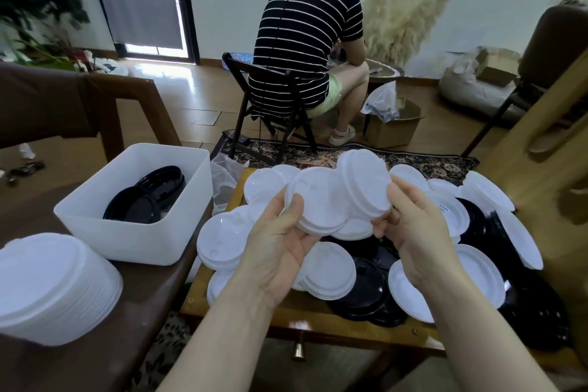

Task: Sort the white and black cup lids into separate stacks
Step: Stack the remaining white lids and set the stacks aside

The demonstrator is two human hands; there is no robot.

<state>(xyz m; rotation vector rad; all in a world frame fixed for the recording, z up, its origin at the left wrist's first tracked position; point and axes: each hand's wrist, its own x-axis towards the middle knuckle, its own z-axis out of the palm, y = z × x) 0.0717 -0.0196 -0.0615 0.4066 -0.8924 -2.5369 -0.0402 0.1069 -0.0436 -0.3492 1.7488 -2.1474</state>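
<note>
**Inspector:** At the time of observation, the left hand (280, 248) gripped a short stack of white lids (318, 204), thumb curled over its rim. The right hand (413, 229) pinched a single white lid (362, 184), tilted on edge and touching the held stack.

**Clerk:** And the unsorted stock?

**Inspector:** A mixed pile (477, 232) of white and black lids lay directly under both hands on a wooden table (286, 318), black ones largely buried beneath white. The hands and held lids hid the pile's centre.

**Clerk:** Sorted material?

**Inspector:** Black lids (146, 200) sat loose in a white plastic bin (133, 239) to the left, on a dark surface. A tall stack of white lids (54, 286) stood near the bin, at the left edge.

**Clerk:** Surroundings?

**Inspector:** A second person in a striped shirt (302, 41) was seated on a folding chair (270, 111), back turned, beyond the table. A cardboard box (391, 127) and a clear bag (381, 102) stood beside that chair, on a patterned rug (413, 159). Dried pampas grass (401, 16) leaned against the far wall.
</note>
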